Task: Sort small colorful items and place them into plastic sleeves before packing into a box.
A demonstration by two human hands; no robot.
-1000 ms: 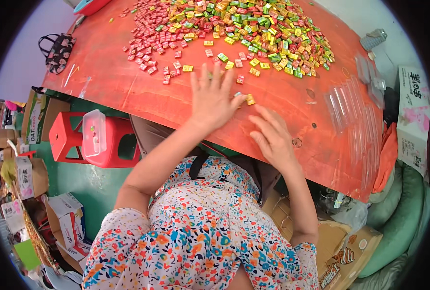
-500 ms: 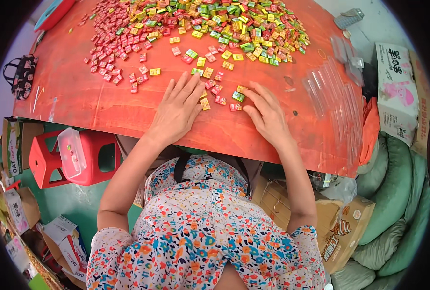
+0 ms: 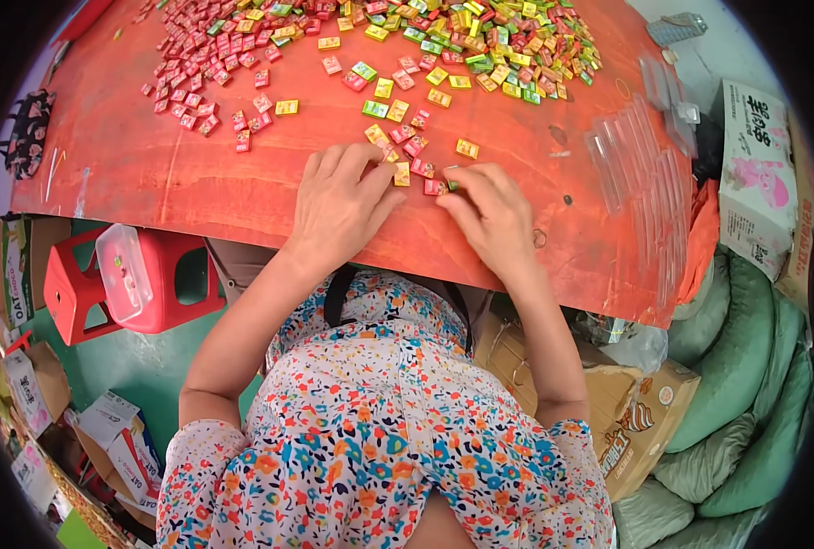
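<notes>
My left hand [image 3: 341,206] rests low over the table with its fingers bent and its thumb apart, holding nothing I can see. Its fingertips are beside a few small candy-sized boxes, and a yellow box [image 3: 402,175] lies just past the thumb. My right hand [image 3: 492,218] has its thumb and index finger around a small green box [image 3: 453,185], which they mostly hide. Touching or nearly touching that box is a red box [image 3: 434,188]. A short line of red and yellow boxes, with a red box [image 3: 415,146] among them, lies between my hands.
A large heap of small red, yellow and green boxes [image 3: 480,41] covers the far side of the red table [image 3: 197,188]. Clear plastic strips [image 3: 640,192] lie at the right. Beside the table are a red stool [image 3: 165,306], a white carton [image 3: 753,178] and green sacks [image 3: 736,366].
My left hand's fingers have bent from lying flat. My right thumb and index finger have closed around the green box. The view has shifted slightly, moving the heap upward in the picture.
</notes>
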